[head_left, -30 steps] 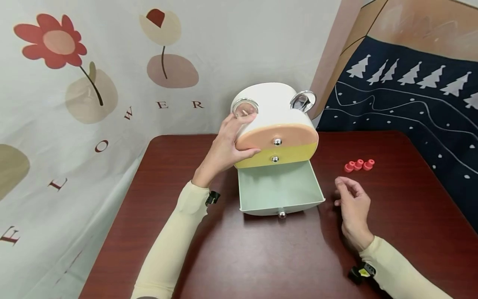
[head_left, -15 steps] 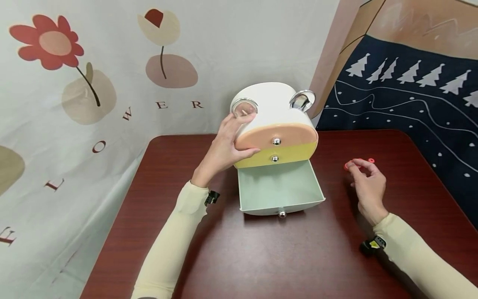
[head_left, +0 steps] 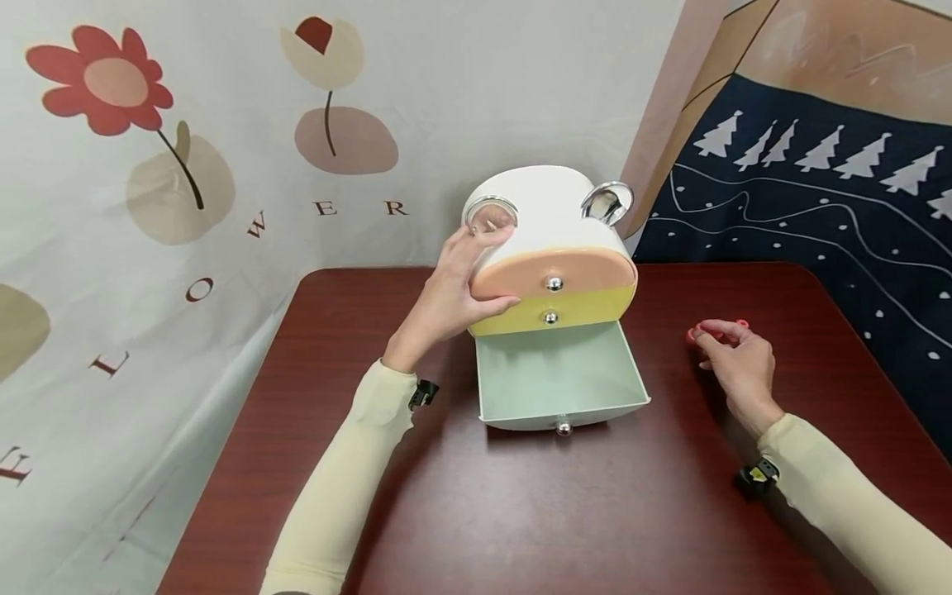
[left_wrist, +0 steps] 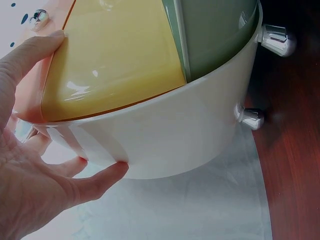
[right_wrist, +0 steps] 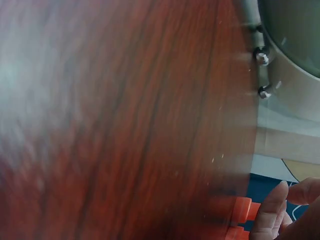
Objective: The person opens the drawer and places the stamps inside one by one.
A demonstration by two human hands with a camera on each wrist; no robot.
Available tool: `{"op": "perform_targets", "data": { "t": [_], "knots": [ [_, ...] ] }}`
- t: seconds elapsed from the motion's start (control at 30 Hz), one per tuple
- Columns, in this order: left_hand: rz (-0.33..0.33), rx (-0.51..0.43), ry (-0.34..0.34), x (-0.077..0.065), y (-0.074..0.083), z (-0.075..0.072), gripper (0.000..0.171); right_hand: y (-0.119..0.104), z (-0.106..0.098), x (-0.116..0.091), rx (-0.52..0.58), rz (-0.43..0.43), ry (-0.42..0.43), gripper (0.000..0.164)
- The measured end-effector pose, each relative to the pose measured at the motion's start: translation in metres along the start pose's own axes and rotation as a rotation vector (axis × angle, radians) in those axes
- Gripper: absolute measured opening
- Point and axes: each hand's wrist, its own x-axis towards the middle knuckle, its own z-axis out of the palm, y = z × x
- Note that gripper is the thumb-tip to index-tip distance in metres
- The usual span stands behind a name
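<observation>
A small white drawer box [head_left: 550,202] with a peach, a yellow and a green drawer stands in the middle of the table. Its bottom green drawer [head_left: 558,372] is pulled out, with nothing inside. My left hand [head_left: 454,289] grips the box's left side, thumb [left_wrist: 37,52] across the front and fingers on the white shell [left_wrist: 175,125]. Off to the right, my right hand [head_left: 740,364] pinches a small red stepped plastic piece [right_wrist: 242,209] between thumb and index finger. Another red piece [right_wrist: 237,233] lies beside it. The hand partly covers the red pieces in the head view.
The dark red wooden table [head_left: 580,512] runs up to a pale flower-print cloth [head_left: 416,83] and a navy tree-print cloth [head_left: 803,190] behind. Two silver ear-like rings [head_left: 608,203] sit on top of the box. Silver legs [left_wrist: 250,117] show under it.
My right hand has moved right and away from me, from beside the green drawer to the red pieces, and its fingers have closed at one. My left hand stays on the box.
</observation>
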Motion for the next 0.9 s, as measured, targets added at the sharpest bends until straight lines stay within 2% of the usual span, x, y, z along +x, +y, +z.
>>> {"op": "perform_targets", "data": {
  "t": [0.13, 0.27, 0.4, 0.6, 0.9],
  "knots": [
    [-0.004, 0.002, 0.007, -0.001, 0.0, 0.001, 0.086, 0.002, -0.001, 0.004, -0.075, -0.063, -0.027, 0.042],
    [0.002, 0.003, 0.007, -0.001, 0.001, 0.001, 0.086, 0.002, -0.002, 0.005, -0.111, -0.102, -0.064, 0.04],
    [0.016, 0.003, 0.009, 0.0, 0.001, 0.001, 0.086, 0.005, -0.003, 0.003, -0.105, -0.122, -0.098, 0.036],
    [0.014, 0.003, 0.003, 0.001, 0.0, 0.003, 0.085, 0.01, -0.005, -0.001, -0.065, -0.127, -0.103, 0.03],
    [0.007, 0.007, 0.002, 0.001, -0.001, 0.002, 0.085, 0.012, -0.01, -0.007, -0.174, -0.202, -0.135, 0.036]
  ]
}}
